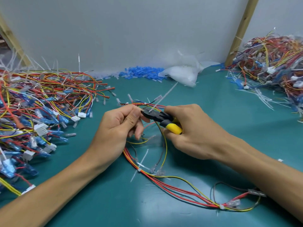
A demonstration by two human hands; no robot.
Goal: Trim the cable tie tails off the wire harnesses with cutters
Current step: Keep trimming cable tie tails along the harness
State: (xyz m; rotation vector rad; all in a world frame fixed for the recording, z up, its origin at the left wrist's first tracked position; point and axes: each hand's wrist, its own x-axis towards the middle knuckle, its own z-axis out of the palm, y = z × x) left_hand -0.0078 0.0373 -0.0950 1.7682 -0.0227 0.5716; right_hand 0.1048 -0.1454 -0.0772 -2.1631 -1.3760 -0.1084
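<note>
A wire harness of red, yellow and dark wires lies on the green table mat and runs up between my hands. My left hand pinches its upper part. My right hand grips black and yellow cutters. The cutter jaws sit at the base of a long white cable tie tail that sticks up and to the right. Two more white tie tails stand out from the harness lower down.
A big heap of harnesses fills the left side. Another heap lies at the back right with several cut white tails beside it. Blue terminal sleeves and a clear plastic bag lie along the back wall.
</note>
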